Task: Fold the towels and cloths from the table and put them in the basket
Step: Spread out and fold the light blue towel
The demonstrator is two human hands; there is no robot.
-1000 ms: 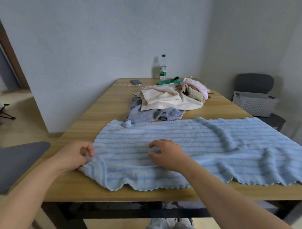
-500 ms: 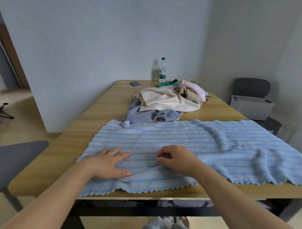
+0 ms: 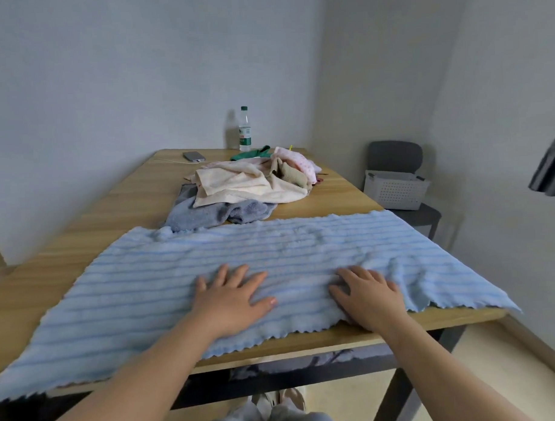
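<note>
mostly flat, pale blue striped towel (image 3: 165, 286) spread on table (image 3: 119, 209), scalloped near edge, left hand (image 3: 230, 298) and right hand (image 3: 369, 297) pressing open-palmed

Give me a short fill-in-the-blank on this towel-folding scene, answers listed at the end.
1. The left hand and right hand rest flat on a striped towel coloured light ____.
2. The white basket sits on a grey ____.
3. The bottle standing at the far end of the table has a ____ cap.
Answers: blue; chair; green.
</note>
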